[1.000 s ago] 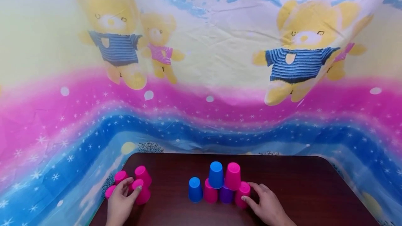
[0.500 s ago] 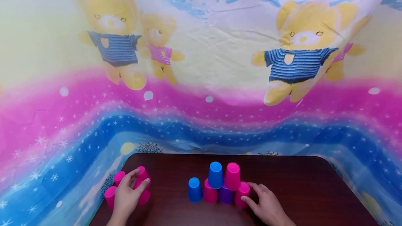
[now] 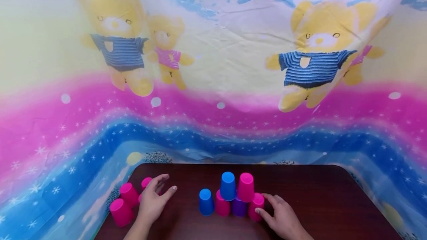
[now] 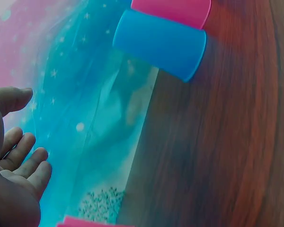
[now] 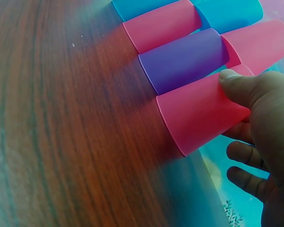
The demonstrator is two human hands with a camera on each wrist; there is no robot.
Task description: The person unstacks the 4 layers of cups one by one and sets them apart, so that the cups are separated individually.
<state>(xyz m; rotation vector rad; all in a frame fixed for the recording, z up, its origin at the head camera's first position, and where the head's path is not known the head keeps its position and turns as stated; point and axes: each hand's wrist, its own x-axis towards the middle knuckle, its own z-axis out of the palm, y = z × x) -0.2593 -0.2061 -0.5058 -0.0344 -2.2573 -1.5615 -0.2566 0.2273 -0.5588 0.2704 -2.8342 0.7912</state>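
Observation:
My right hand (image 3: 283, 216) pinches the rightmost pink cup (image 3: 256, 207) between thumb and fingers; the cup stands upside down on the table. Beside it in the same row are a purple cup (image 3: 239, 207) and another pink cup (image 3: 222, 205). On top of these rest a blue cup (image 3: 228, 186) and a pink cup (image 3: 245, 187), side by side. A separate blue cup (image 3: 206, 203) stands just left of the row. My left hand (image 3: 152, 201) holds nothing, its fingers extended and thumb apart, and partly hides the pink cups behind it.
At the table's left edge stand a front pink cup (image 3: 121, 212) and a pink cup (image 3: 129, 194) behind it. Another pink cup (image 3: 146, 182) shows beyond my left hand. The dark wooden table (image 3: 307, 184) is backed by a printed cloth (image 3: 213, 121).
My left hand has moved right from over the left group of pink cups, uncovering the two at the table's left edge. My right hand keeps its hold on the pink cup.

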